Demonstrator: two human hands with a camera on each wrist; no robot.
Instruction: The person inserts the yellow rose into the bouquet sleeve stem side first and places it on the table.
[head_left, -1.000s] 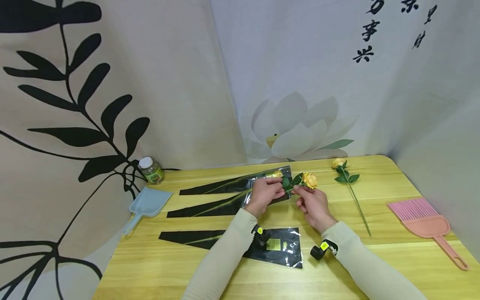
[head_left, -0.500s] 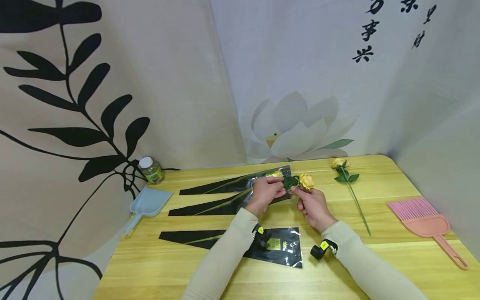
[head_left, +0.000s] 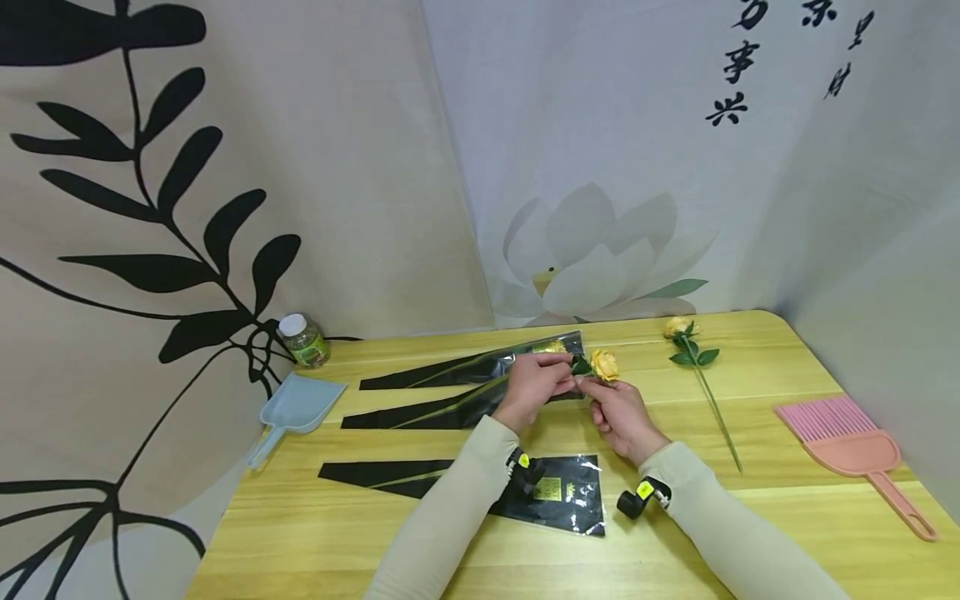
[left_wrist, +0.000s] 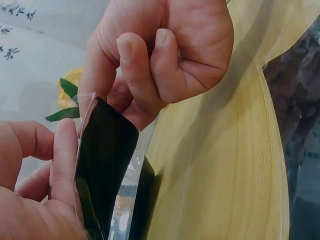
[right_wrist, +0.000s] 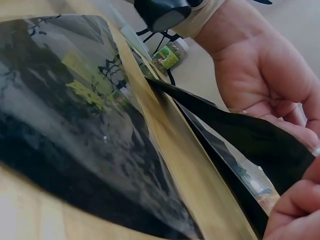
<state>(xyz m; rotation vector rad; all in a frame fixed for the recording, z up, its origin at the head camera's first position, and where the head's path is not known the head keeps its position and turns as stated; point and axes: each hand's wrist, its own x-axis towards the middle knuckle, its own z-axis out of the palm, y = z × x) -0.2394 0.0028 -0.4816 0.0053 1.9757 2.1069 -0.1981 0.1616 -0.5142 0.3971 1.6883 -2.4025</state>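
Observation:
My left hand (head_left: 534, 387) holds a black tapered flower sleeve (head_left: 442, 412) near its clear-edged mouth. In the left wrist view the sleeve (left_wrist: 107, 160) gapes at the top, with my left fingers along one side. A yellow rose (head_left: 604, 365) with green leaves lies at that mouth, its stem running leftward and mostly hidden. My right hand (head_left: 621, 417) pinches at the stem just below the bloom, close to the left fingertips. In the right wrist view, dark film (right_wrist: 270, 145) covers much of that contact.
Two more black sleeves lie flat, one behind (head_left: 450, 367) and one in front (head_left: 558, 492). Another yellow rose (head_left: 701, 375) lies at the right. A pink dustpan with a comb edge (head_left: 855, 442), a blue dustpan (head_left: 300, 404) and a lidded jar (head_left: 303, 343) flank the wooden table.
The rose and my right hand have shifted left toward the sleeve's mouth, and fewer leaves show. The held sleeve's narrow tip has slid slightly right.

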